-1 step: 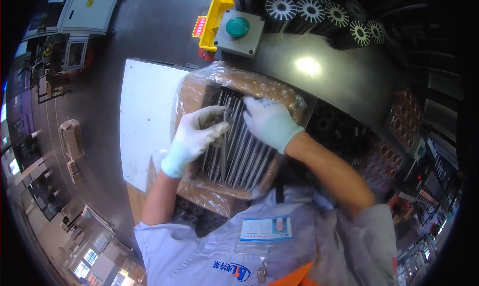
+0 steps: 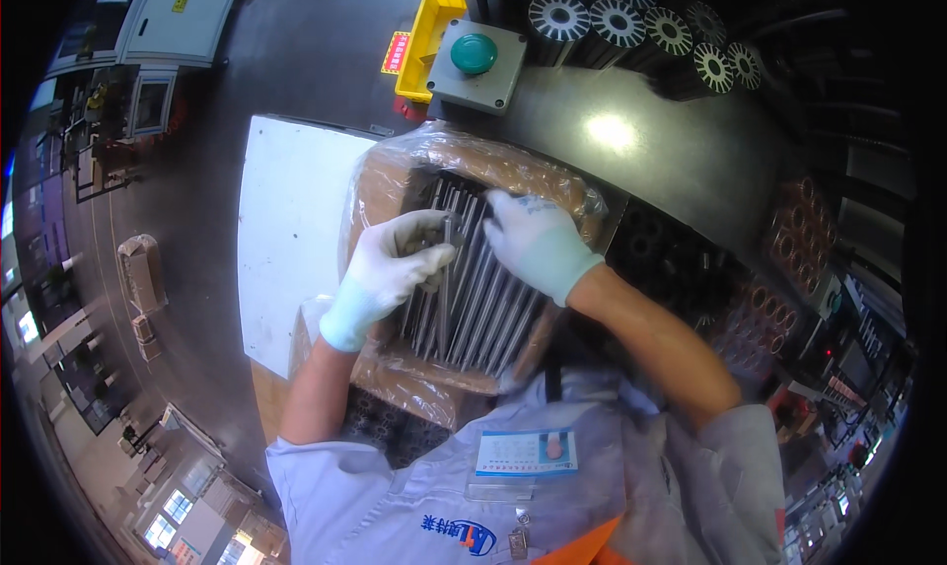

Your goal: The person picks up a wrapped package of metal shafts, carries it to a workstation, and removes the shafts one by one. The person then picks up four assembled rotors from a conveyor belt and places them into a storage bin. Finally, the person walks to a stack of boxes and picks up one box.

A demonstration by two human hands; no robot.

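Note:
My left hand (image 2: 400, 256), in a white glove with a pale green cuff, pinches a steel shaft (image 2: 447, 269) between thumb and fingers. That shaft stands nearly lengthwise over a cardboard box (image 2: 380, 195) lined with clear plastic. Many more steel shafts (image 2: 493, 314) lie side by side inside. Over the box's far right part is my right hand (image 2: 533, 240), gloved alike, its fingers curled down close to the shaft ends. What those fingers grip, if anything, is hidden beneath the hand.
A white board (image 2: 301, 240) lies left of the box. Beyond stand a grey control box with a green button (image 2: 473, 54), a yellow bin (image 2: 434, 33) and slotted metal cores (image 2: 617, 23). Dark ring-shaped parts (image 2: 671, 259) sit to the right, copper-coloured rings (image 2: 799, 230) farther off.
Both hands have shifted very slightly to the right, the left one with the steel shaft still in its fingers. The shafts in the box lie as before.

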